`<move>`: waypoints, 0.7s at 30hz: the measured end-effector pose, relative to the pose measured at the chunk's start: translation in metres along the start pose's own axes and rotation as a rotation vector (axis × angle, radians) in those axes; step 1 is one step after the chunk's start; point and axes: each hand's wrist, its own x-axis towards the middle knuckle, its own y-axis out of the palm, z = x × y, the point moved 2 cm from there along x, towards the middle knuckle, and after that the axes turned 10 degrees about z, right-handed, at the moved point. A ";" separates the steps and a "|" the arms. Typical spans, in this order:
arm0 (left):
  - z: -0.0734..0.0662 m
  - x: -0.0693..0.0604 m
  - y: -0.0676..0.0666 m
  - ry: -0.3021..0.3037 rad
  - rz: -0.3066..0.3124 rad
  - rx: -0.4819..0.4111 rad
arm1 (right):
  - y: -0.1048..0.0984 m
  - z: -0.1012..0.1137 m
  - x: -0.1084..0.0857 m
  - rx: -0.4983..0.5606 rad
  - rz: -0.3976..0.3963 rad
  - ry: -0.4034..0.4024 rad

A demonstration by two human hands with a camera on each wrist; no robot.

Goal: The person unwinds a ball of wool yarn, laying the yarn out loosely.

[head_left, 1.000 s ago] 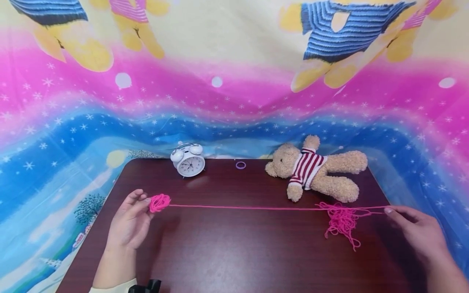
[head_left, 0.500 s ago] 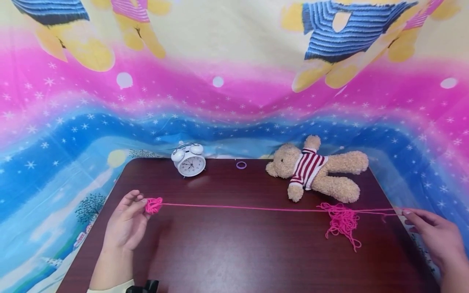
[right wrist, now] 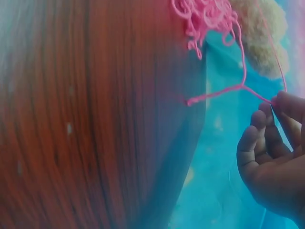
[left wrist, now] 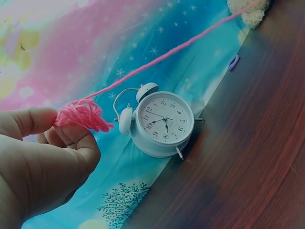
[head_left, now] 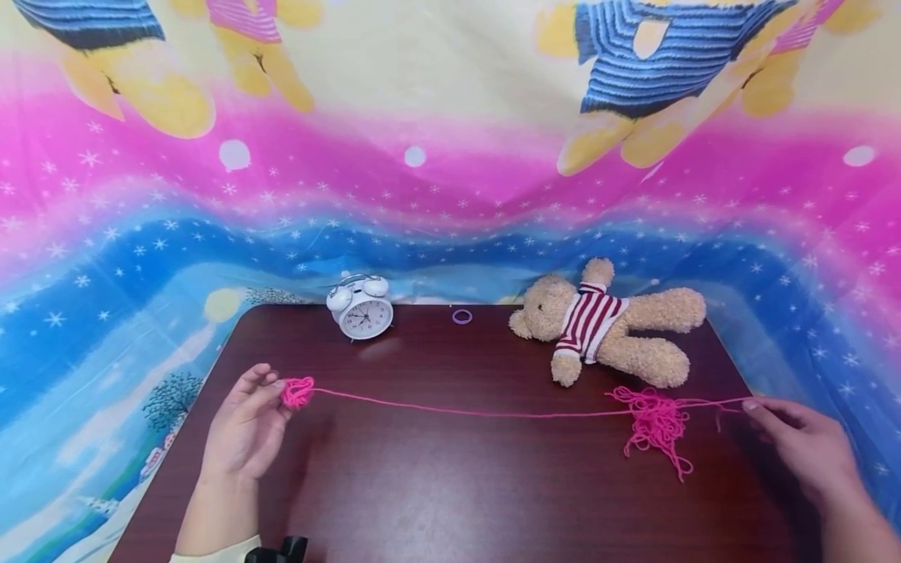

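Observation:
At the left, my left hand [head_left: 245, 426] pinches a small wound bundle of pink yarn [head_left: 299, 392] between thumb and fingers; the left wrist view shows the same bundle [left wrist: 81, 115] at the fingertips. A single pink strand [head_left: 457, 410] runs from it across to the right, sagging slightly in the middle. My right hand [head_left: 809, 450] pinches the yarn between thumb and index finger, past a loose pink tangle [head_left: 658, 426]. In the right wrist view a short strand end [right wrist: 205, 97] dangles near the right hand [right wrist: 276, 157].
A white alarm clock [head_left: 362, 309] stands at the back left of the dark wooden table [head_left: 450, 493]. Near the back edge lies a purple ring [head_left: 462, 317]. A teddy bear [head_left: 591, 324] in a striped shirt lies behind the tangle. Printed cloth [head_left: 450, 195] hangs behind the table.
My right hand moved outward to the right, then came back left. The strand between the hands was taut and now sags. My left hand shifted slightly left, its bundle still pinched.

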 end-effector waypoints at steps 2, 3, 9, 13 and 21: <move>0.002 0.000 0.001 -0.003 0.003 -0.003 | 0.008 0.003 0.001 -0.039 0.031 -0.038; 0.002 0.001 0.001 -0.006 0.000 -0.003 | 0.012 0.005 0.001 -0.055 0.046 -0.057; 0.006 0.002 0.006 -0.020 0.004 0.004 | 0.036 0.021 0.001 -0.227 0.077 -0.144; 0.009 0.004 0.010 -0.031 0.007 0.004 | 0.049 0.035 0.001 -0.318 0.087 -0.172; 0.015 0.007 0.015 -0.045 0.005 -0.003 | 0.071 0.055 -0.001 -0.351 0.157 -0.181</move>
